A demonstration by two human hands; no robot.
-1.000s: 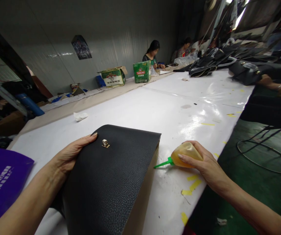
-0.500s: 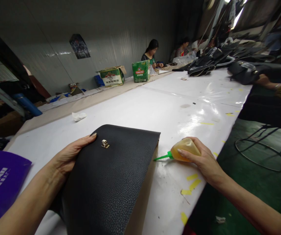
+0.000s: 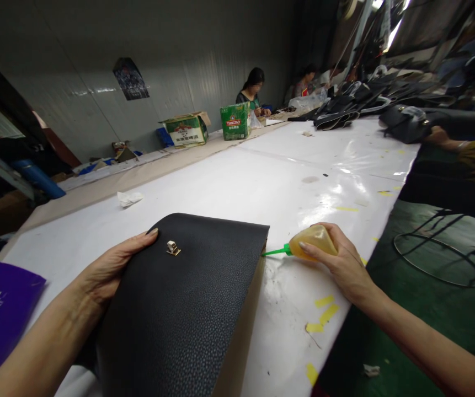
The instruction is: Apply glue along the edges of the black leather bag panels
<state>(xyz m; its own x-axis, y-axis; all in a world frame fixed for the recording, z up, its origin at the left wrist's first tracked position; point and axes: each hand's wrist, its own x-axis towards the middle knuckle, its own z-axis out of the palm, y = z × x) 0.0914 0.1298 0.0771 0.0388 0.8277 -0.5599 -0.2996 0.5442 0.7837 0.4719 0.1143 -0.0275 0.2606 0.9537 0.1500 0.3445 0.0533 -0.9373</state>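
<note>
My left hand (image 3: 115,262) grips the left edge of a black pebbled leather-like panel (image 3: 187,298), thumb on top and the other fingers hidden beneath. A small gold metal clasp (image 3: 173,248) is fixed near the panel's upper left corner. In my right hand (image 3: 340,259) is a squeeze bottle (image 3: 315,242) of amber liquid, lying sideways with the fingers wrapped round it. Its thin green nozzle (image 3: 276,251) points left, its tip at the panel's right edge near the top corner. Whether tip and edge touch, I cannot tell. A tan underside shows along that edge.
Yellow tape scraps (image 3: 324,315) dot the white tabletop (image 3: 220,187) near its right edge. A crumpled white paper (image 3: 129,199) lies beyond the panel, a purple bag (image 3: 1,314) at left. Green cartons (image 3: 235,121) line the far side. Co-workers sit behind; another's hand (image 3: 442,138) holds black material.
The green nozzle tip has moved up along the panel's right edge, toward the top corner, with my right hand. My left hand still holds the panel; the view has shifted slightly.
</note>
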